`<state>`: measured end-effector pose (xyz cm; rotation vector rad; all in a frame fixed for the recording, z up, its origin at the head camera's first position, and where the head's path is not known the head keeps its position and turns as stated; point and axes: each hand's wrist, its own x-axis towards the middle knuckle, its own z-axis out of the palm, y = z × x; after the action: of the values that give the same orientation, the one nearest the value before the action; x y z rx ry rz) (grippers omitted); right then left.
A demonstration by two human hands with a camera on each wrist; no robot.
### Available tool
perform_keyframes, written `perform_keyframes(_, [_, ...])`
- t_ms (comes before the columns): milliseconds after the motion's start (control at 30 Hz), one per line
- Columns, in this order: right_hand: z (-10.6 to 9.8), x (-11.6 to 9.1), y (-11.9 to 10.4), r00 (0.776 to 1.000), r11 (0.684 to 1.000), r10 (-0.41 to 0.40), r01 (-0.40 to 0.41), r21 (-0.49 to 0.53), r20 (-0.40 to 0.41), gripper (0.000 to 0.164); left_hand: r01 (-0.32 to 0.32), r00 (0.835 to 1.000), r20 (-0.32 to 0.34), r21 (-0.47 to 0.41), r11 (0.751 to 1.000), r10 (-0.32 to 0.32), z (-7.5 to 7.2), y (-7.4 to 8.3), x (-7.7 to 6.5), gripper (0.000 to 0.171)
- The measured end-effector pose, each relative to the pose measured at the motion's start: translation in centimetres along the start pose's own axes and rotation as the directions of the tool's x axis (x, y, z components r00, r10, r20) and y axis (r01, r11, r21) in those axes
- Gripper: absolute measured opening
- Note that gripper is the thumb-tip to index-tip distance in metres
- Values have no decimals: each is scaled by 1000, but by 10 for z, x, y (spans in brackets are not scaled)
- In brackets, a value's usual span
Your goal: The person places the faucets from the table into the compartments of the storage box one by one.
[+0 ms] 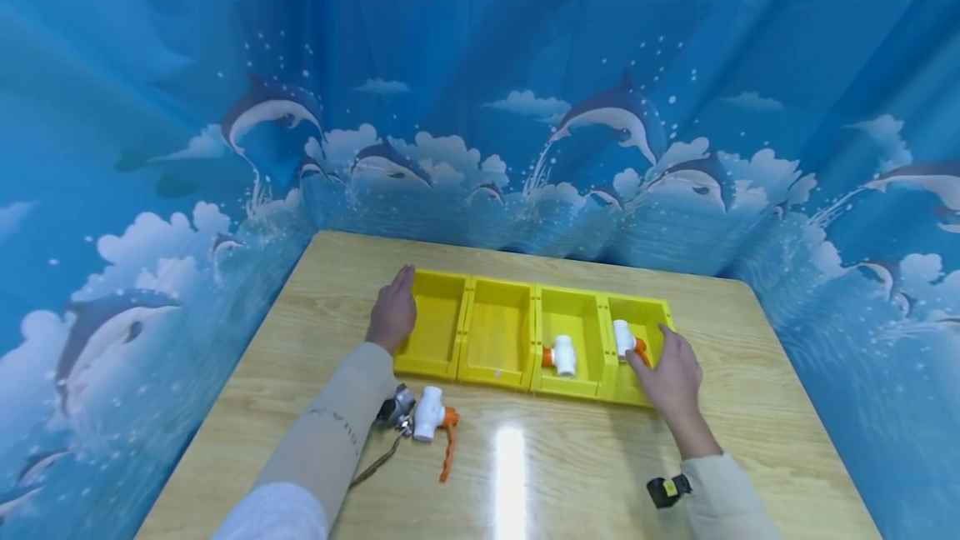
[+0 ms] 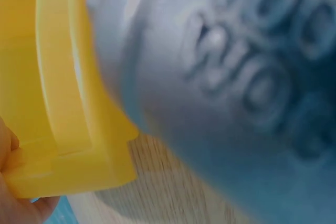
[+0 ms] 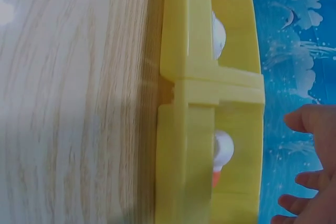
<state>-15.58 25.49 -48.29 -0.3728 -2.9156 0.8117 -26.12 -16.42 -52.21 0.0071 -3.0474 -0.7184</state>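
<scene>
Head view puts your left hand [image 1: 392, 311] at the left end of the yellow plastic four-compartment bin [image 1: 498, 327], which sits toward the far edge of the wooden table [image 1: 570, 473]; its fingers straddle the end wall, gripping it. Your right hand [image 1: 675, 369] is at the rightmost compartment, fingers apart and holding nothing. Just beside it, inside that compartment, lies a white plastic tee-shaped valve with an orange handle [image 1: 622, 338]; a second white valve [image 1: 564, 357] lies in the next compartment. Nearer the table's front edge, left of centre, a white valve with an orange lever [image 1: 429, 415] lies beside a grey metal valve [image 1: 403, 397].

Withdraw your right fingers carelessly and they could snag the orange handle, tipping that valve. Pulling hard on the left wall could skew the bin. The metal valve looms in your left wrist view, so a low retreat could knock it.
</scene>
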Motion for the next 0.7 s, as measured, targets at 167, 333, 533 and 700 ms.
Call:
perform_keyframes(167, [0,4,9,999,999,32,-32,-12,-12,73,16,1000,22,8,1000,-17,-2,2,-1,55])
perform_keyframes(333, [-1,8,16,998,998,68,-68,-8,-18,74,11,1000,19,10,1000,-11,0,0,1,55])
perform_keyframes(533, [-2,13,24,998,998,66,-66,-4,-7,72,-13,1000,5,3,1000,13,-1,-1,0,56])
perform_keyframes(700, [-2,19,35,998,997,66,-66,-29,12,72,-19,1000,10,1,1000,19,-1,-1,-2,55])
